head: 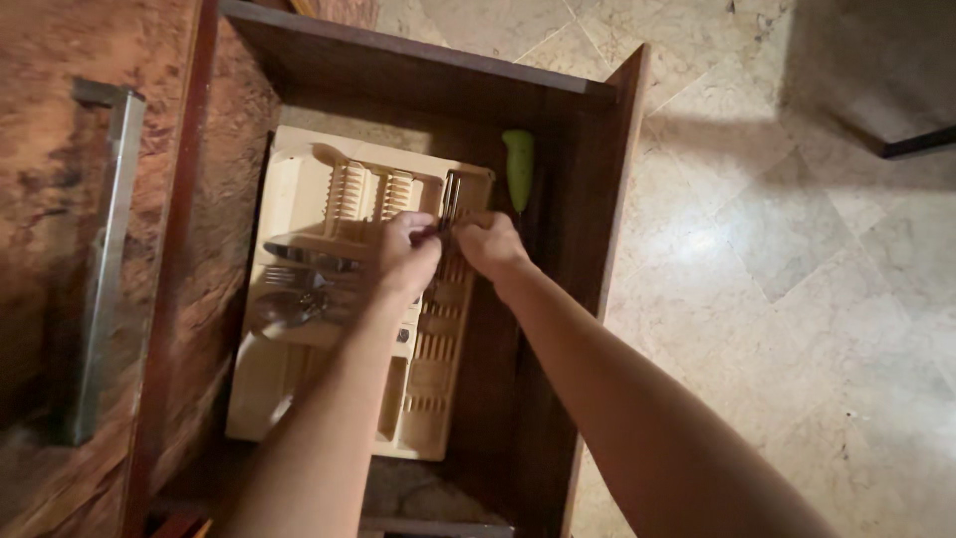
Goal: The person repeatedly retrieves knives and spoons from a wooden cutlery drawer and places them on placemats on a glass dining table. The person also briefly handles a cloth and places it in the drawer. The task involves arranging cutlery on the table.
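Open wooden drawer [588, 199] is sitting over a pale marble tile floor [797, 279]; a dark shadow patch is lying on the floor well away from the drawer, toward the far corner. A reddish wood front with a metal bar handle [105, 269] is running along the drawer's outer side.

A cream plastic cutlery tray [289, 169] is filling most of the drawer, slotted dividers showing. Spoons [294, 304] are lying in the tray compartments on the handle side of the drawer. A green-handled tool [518, 164] is lying in the narrow gap between the tray and the drawer's floor-side wall.

Both hands are meeting over the tray's far end. Left hand [408, 254] is pinching at a small bundle of dark thin utensils [450, 204], fingers closed around them. Right hand [490, 244] is touching the same bundle from the other side, fingers curled; whether it is really gripping is hard to tell.

Room: tight. Drawer walls are close on both sides of the tray, only a slim strip free beside the green tool, some bare drawer bottom showing at the near end of the tray.

Hidden: forearms are covering the tray's middle compartments. Utensil type in the bundle is too dark to make out. Drawer's near edge is cut off by the frame.
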